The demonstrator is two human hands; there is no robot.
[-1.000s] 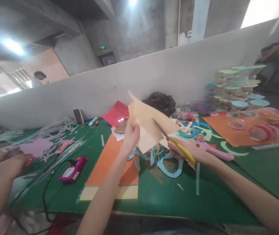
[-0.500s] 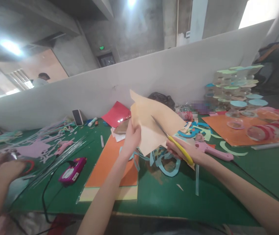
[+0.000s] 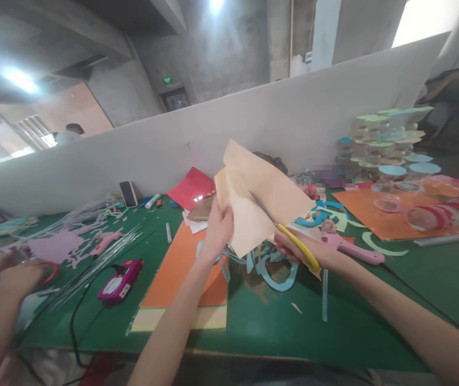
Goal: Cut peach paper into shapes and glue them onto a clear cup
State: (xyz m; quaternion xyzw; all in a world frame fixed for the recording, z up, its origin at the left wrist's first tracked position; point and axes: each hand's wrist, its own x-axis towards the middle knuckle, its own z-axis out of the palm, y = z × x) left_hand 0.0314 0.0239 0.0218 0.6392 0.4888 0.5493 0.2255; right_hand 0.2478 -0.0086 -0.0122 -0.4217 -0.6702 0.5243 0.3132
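Observation:
A cream sheet of paper is raised above the table, pinched at its left edge by my left hand. Yellow-handled scissors are gripped in my right hand, their blades running into a long cut in the sheet. The part beyond the cut lifts away from the nearer part. Under the paper lie pale blue paper cut-offs. Just right of my right hand rests a pink glue gun with a black cord.
Orange sheets lie on the green table. To the left are a magenta power strip, a phone and a co-worker's hands with red-handled scissors. Stacked clear cups and a red-striped bottle stand or lie right.
The far part of the cream sheet has shifted right and lifted, widening the gap along the cut. Both my hands stay in nearly the same place.

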